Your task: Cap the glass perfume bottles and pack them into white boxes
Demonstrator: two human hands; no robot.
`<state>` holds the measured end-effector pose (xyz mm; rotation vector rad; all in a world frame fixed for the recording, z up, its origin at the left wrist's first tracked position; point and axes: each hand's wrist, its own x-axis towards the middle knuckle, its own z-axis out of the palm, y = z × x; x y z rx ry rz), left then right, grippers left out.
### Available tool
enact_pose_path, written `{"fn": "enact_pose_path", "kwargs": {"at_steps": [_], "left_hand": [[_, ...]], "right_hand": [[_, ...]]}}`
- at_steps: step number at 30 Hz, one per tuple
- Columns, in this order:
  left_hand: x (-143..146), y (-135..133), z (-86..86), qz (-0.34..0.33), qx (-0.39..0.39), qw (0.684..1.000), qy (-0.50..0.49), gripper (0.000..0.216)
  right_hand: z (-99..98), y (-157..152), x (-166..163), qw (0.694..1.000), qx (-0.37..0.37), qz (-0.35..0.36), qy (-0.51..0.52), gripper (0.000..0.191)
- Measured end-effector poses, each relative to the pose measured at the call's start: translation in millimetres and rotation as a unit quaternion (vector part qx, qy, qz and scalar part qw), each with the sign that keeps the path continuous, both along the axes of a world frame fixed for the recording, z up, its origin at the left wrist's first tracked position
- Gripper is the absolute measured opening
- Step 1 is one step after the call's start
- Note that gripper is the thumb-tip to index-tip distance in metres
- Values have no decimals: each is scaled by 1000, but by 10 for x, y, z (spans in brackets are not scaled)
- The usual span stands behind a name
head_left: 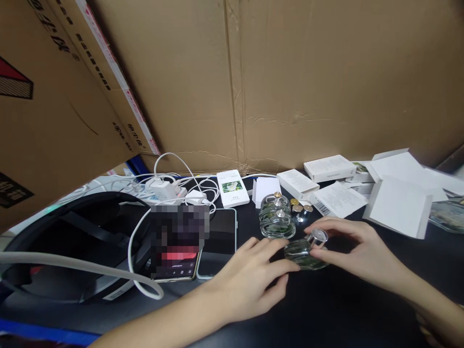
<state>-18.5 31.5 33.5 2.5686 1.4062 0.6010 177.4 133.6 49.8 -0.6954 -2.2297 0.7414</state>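
A small glass perfume bottle [302, 253] with greenish contents lies tilted on the black table between my hands. My left hand [250, 280] grips its body with thumb and fingers. My right hand [353, 249] pinches the silver cap [318, 237] at the bottle's neck. Just behind stand two more glass bottles [276, 216] without caps, their spray nozzles showing. A few loose gold and silver caps [300, 207] lie to their right.
Several white cartons and leaflets [335, 186] lie at the back right. Two phones [197, 241], white chargers and cables [168, 188] sit left of centre. A black helmet-like device [72, 241] fills the left. A cardboard wall [290, 82] stands behind.
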Motion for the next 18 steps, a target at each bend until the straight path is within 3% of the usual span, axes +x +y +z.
{"fn": "enact_pose_path", "kwargs": {"at_steps": [11,18], "left_hand": [[-3,-11,-11,-1,12,1000,-10,26],[6,-4,-46,-12,37,999,-26,25]], "right_hand": [[-32,-8,2,995,91,22,30,14],[19,-2,4,997,67,46,16,17]]}}
